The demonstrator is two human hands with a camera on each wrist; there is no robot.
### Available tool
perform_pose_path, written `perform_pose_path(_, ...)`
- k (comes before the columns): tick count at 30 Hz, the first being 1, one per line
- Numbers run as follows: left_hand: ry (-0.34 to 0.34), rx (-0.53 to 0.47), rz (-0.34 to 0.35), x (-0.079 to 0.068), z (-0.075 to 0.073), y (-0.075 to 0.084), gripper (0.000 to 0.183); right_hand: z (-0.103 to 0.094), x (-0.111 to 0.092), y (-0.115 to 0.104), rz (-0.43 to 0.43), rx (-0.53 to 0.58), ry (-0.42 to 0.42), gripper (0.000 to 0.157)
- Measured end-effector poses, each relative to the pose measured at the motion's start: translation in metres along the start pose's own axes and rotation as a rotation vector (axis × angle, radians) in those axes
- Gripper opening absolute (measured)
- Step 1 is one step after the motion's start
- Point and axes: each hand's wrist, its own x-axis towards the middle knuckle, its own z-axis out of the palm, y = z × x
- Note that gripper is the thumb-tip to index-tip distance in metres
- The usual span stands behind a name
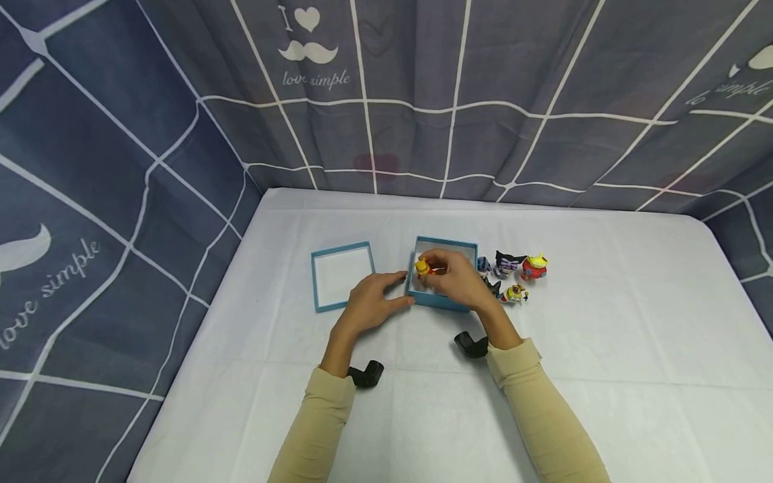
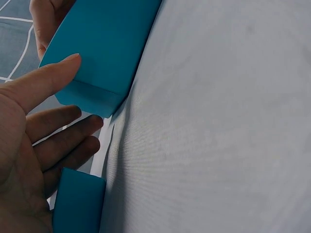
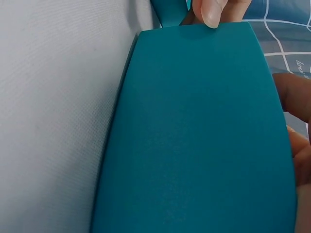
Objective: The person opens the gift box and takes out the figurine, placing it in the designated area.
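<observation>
A blue open-topped box (image 1: 443, 302) stands on the white table, its side wall filling much of the right wrist view. Over its left part my right hand (image 1: 460, 278) pinches a small yellow-and-red figurine (image 1: 423, 267) between thumb and fingers. My left hand (image 1: 373, 302) is at the box's near left corner with fingers spread. In the left wrist view the left thumb (image 2: 63, 70) lies against the box's blue wall, the other fingers fairly straight beside it. Left of the box lies a shallow blue-rimmed lid (image 1: 343, 275), white inside, close behind the left hand.
Several small figurines stand right of the box, among them a black-hatted one (image 1: 506, 263), a red one with a yellow top (image 1: 535, 267) and a yellow-and-white one (image 1: 515, 293). Dark grid-patterned curtains (image 1: 410, 134) hang along the table's back and left edges.
</observation>
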Motion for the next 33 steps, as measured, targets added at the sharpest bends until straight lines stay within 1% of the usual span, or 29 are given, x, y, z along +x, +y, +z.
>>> perform_pose_path(4, 0.0, 0.006, -0.005, -0.001, -0.001, 0.0, 0.06, 0.001, 0.0, -0.001, 0.001, -0.005, 0.025, 0.031)
perform_pose_path(9, -0.004, 0.001, -0.007, -0.001, 0.0, -0.001, 0.06, 0.001, -0.002, -0.002, 0.003, 0.02, 0.049, 0.036)
perform_pose_path(17, -0.006, -0.02, -0.018, 0.0, -0.001, 0.0, 0.059, -0.001, -0.003, -0.003, 0.005, 0.054, 0.089, 0.038)
perform_pose_path(23, -0.004, -0.009, -0.007, 0.001, 0.0, -0.001, 0.056, -0.003, -0.008, -0.006, -0.02, 0.08, 0.121, 0.04)
perform_pose_path(29, 0.006, 0.003, 0.001, 0.001, 0.0, -0.001, 0.055, -0.008, -0.018, -0.019, -0.05, 0.096, 0.146, 0.038)
perform_pose_path(33, 0.002, 0.005, -0.009, 0.0, 0.0, 0.0, 0.055, -0.013, -0.026, -0.024, -0.079, 0.095, 0.17, 0.036)
